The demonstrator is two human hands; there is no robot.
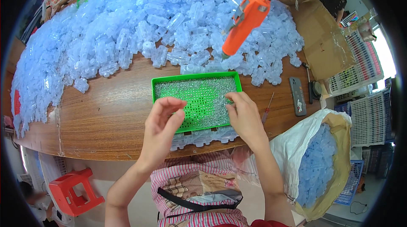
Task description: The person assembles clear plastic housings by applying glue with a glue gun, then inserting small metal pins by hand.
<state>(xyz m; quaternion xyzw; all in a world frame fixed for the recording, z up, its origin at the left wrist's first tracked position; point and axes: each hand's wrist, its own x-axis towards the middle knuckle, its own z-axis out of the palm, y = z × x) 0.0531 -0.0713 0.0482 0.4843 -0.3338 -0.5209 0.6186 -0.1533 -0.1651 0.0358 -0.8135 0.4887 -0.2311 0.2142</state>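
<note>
From the head camera I look straight down on a wooden counter (pixel 106 116) where a green tray (pixel 196 99) sits just ahead of me, its perforated floor strewn with small silvery screws (pixel 199 89). My left hand (pixel 163 121) hovers over the tray's near left corner, fingers curled and thumb meeting fingertips as if pinching something tiny; whether it has a screw I cannot tell. My right hand (pixel 243 114) lies flat-ish on the tray's right side, fingers loosely spread and resting on the screws, gripping nothing that I can see. Against the tray's near edge lies a row of clear blue plastic parts (pixel 203 138), close to the counter's lip. I judge the screws light, hard and slippery, best pinched singly by the shank; the plastic parts look light and stiff, easy to take by their sides. A huge heap of the same blue parts (pixel 140 23) fills the far counter, touching the tray's back edge, and an orange power screwdriver (pixel 246 21) hangs above it. Open wood lies to the left; to the right a phone (pixel 297 95) and a sack of parts (pixel 320 163) crowd the space.
</note>
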